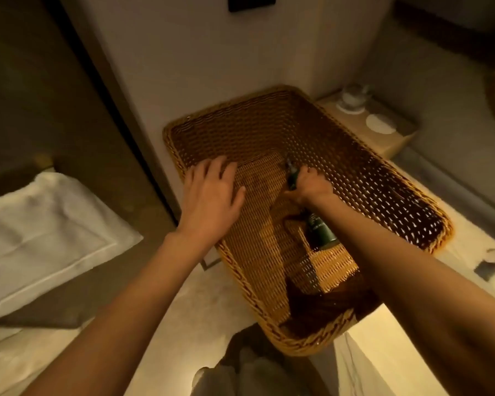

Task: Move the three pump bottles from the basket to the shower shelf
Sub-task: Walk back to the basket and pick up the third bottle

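Observation:
A large woven wicker basket [369,178] fills the middle of the head view. Inside it is one dark green pump bottle [320,230], its pump head pointing away from me. My right hand [309,184] is closed around the bottle's neck, just below the pump, and my right forearm covers part of the bottle's body. My left hand [212,195] hovers over the basket's left rim with fingers spread, holding nothing. No other bottle shows in the basket. The shower shelf is not in view.
A white folded towel [40,235] lies at the left. A low wooden ledge [383,144] behind the basket at the right carries a small white cup and a round white coaster. A pale wall rises right behind the basket.

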A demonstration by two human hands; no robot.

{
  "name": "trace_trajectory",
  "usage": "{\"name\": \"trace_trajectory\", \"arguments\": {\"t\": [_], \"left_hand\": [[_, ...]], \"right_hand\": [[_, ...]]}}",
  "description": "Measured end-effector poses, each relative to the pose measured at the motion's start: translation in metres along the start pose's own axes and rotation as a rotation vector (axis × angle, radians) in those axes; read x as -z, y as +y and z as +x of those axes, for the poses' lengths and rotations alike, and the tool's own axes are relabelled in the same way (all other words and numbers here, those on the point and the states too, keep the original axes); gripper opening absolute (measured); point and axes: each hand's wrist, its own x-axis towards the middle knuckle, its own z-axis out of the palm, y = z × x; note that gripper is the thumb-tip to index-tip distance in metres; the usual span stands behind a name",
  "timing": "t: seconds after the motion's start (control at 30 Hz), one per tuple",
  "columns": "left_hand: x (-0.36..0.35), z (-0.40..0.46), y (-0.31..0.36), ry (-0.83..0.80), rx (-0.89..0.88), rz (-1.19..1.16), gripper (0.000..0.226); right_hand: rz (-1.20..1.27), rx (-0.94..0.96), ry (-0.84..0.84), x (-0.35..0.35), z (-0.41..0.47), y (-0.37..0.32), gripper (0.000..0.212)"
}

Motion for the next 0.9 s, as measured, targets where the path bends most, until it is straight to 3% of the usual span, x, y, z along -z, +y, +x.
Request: {"name": "trace_trajectory", "arguments": {"t": [0.13,0.27,0.43,0.73,0.9], "left_hand": [[-0.005,0.005,0.003,0.016,0.044,0.021,0.047],[-0.003,0.003,0.003,0.040,0.085,-0.029,0.048],[0.006,-0.007,-0.002,0.102,0.145,-0.202,0.047],[0.042,-0.046,-0.033,0.249,0.290,-0.477,0.044],[0.085,-0.088,-0.069,0.352,0.467,-0.773,0.046]], "right_hand": [[-0.059,-0.034,-0.039,-0.011,0.021,0.006,0.077],[0.104,-0.062,-0.104,-0.011,0.033,0.014,0.060],[0.219,0.050,-0.110,0.001,0.029,-0.006,0.057],[0.564,0.639,0.391,0.101,-0.070,-0.122,0.063],[0.727,0.934,0.484,0.136,-0.168,-0.220,0.071]]}}
